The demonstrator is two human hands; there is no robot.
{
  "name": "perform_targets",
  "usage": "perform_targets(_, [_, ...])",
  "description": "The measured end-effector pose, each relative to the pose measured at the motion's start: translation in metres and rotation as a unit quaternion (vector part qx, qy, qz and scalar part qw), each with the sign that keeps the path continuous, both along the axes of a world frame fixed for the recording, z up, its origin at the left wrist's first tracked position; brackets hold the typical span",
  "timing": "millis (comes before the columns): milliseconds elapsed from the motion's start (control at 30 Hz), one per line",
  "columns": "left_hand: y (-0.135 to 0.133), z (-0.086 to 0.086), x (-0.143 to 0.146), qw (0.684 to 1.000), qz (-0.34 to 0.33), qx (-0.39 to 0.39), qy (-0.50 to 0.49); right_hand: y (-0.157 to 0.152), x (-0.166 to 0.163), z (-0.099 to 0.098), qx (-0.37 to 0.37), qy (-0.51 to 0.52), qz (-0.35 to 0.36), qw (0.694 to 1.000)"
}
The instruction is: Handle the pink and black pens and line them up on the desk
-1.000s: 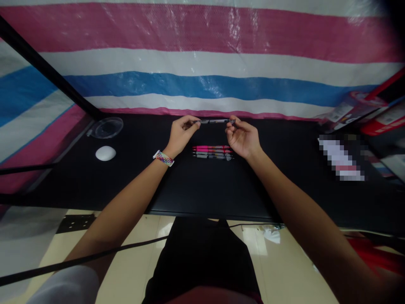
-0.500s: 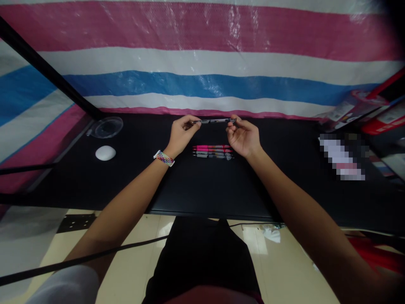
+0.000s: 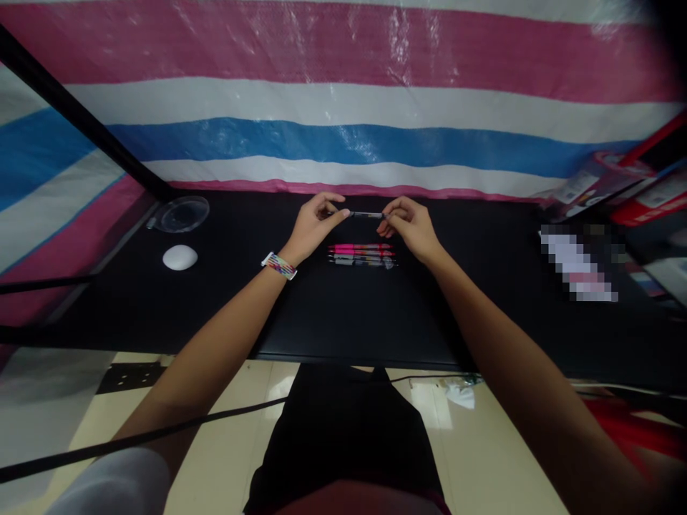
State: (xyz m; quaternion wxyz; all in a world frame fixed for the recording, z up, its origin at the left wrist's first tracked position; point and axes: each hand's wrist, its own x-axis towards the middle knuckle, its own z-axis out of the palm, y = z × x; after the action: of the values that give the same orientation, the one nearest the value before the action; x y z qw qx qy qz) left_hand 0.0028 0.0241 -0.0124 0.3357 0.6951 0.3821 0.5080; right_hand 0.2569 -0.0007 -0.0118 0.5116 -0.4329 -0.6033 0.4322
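A slim pen (image 3: 368, 215) is stretched level between my two hands, a little beyond a row of pens on the black table. My left hand (image 3: 316, 223) pinches its left end between thumb and fingers. At the right end, the thumb and fingers of my right hand (image 3: 412, 227) are closed on it. Just nearer to me lie several pens side by side: pink pens (image 3: 357, 247) at the back and grey pens (image 3: 348, 260) in front, all pointing left to right.
On the left of the black table (image 3: 343, 315) are a white rounded object (image 3: 180, 257) and a clear round lid (image 3: 185, 214). A clear tub (image 3: 595, 182) stands at the far right, with a blurred-out packet (image 3: 577, 265) before it. A striped sheet (image 3: 343, 146) hangs behind.
The pen has come slightly lower and toward me. My right hand has turned from palm-up to back-up, its fingers closing further along the pen, and the hands are a bit closer together.
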Motion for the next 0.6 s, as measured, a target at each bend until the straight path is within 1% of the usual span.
perform_targets(100, [-0.002,0.001,0.0,0.999,-0.017,-0.006,0.041,-0.001,0.006,-0.001,0.021,-0.074,0.014,0.997])
perform_targets(167, [-0.005,0.003,-0.001,0.996,-0.029,-0.007,0.085,-0.001,0.013,0.0,0.034,-0.139,0.022,0.99])
perform_targets(233, [-0.008,0.005,-0.001,0.991,-0.042,-0.011,0.129,0.0,0.018,0.001,0.054,-0.209,0.027,0.976])
perform_targets(333, [-0.01,0.007,-0.002,0.983,-0.051,-0.003,0.176,0.0,0.024,0.003,0.105,-0.294,0.034,0.949])
perform_targets(433, [-0.008,0.005,-0.005,0.979,-0.057,0.012,0.197,0.0,0.024,0.003,0.131,-0.32,0.047,0.937])
perform_targets(600, [-0.002,-0.002,-0.009,0.972,-0.066,0.034,0.222,-0.003,0.021,0.004,0.114,-0.298,0.066,0.945])
